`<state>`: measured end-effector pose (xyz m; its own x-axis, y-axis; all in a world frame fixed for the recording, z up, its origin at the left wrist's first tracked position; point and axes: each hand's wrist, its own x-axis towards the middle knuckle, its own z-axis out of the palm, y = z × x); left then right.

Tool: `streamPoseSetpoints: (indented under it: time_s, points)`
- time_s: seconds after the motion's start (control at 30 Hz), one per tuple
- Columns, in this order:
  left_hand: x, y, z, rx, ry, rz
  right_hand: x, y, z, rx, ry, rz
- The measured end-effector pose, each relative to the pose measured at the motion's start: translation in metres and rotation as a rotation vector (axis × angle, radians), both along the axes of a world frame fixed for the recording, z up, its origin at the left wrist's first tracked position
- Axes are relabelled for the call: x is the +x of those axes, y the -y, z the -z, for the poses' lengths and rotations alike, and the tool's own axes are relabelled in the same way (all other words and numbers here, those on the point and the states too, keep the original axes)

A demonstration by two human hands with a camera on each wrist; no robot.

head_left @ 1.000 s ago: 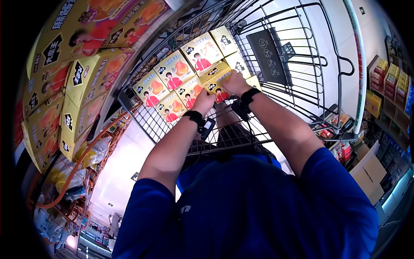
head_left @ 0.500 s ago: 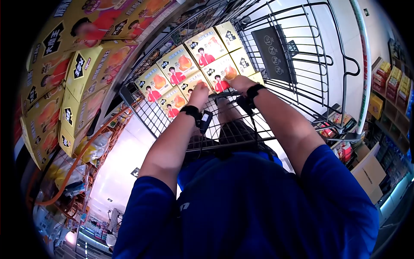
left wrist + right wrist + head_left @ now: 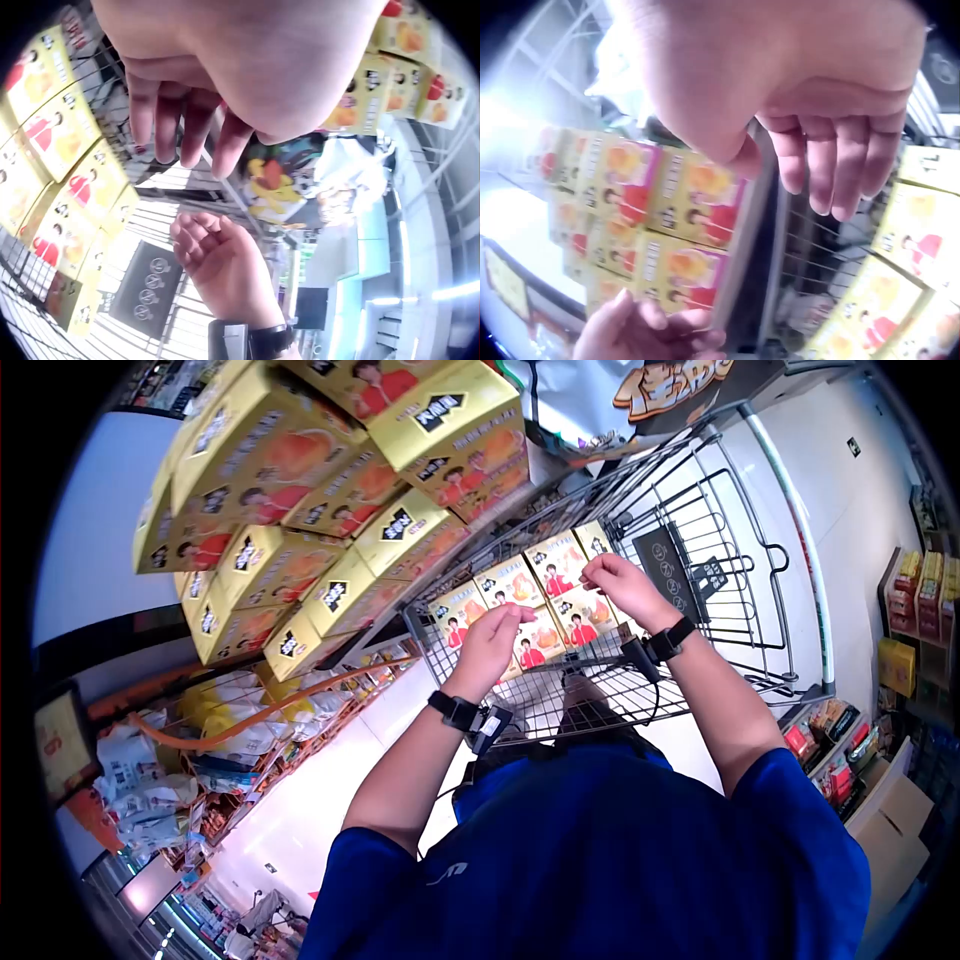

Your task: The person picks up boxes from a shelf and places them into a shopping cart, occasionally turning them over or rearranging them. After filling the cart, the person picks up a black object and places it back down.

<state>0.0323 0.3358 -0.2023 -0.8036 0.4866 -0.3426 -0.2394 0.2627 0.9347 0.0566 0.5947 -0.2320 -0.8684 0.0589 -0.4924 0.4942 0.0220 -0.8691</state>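
Observation:
Yellow cartons (image 3: 556, 563) printed with a figure in red fill the near part of a wire shopping cart (image 3: 700, 660). My left hand (image 3: 487, 652) hovers over the left cartons, partly covering them, with nothing in its grasp. Over the right-hand cartons is my right hand (image 3: 632, 592), fingers loosely bent and holding nothing. In the left wrist view, the left hand (image 3: 232, 67) hangs with fingers down, and the right hand (image 3: 225, 266) shows its palm beyond. The right wrist view has the right hand's fingers (image 3: 847, 161) dangling apart from the cartons.
A tall stack of matching yellow cartons (image 3: 300, 540) rises to the left of the cart. A large printed bag (image 3: 610, 405) lies beyond it. An orange-railed rack of bagged goods (image 3: 230, 740) stands at lower left, and goods shelves (image 3: 915, 600) line the right side.
Both hands have lifted away from the cartons in the cart; the right hand has let go of a carton. The head view has swung left, showing more of the stack.

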Motion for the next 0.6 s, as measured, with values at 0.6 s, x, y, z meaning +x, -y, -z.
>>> streamPoseSetpoints:
  time_s: [0.6]
  points:
    - [-0.163, 0.111, -0.189, -0.218, -0.849, -0.552, -0.175, 0.173, -0.232, 0.456, -0.722, 0.012]
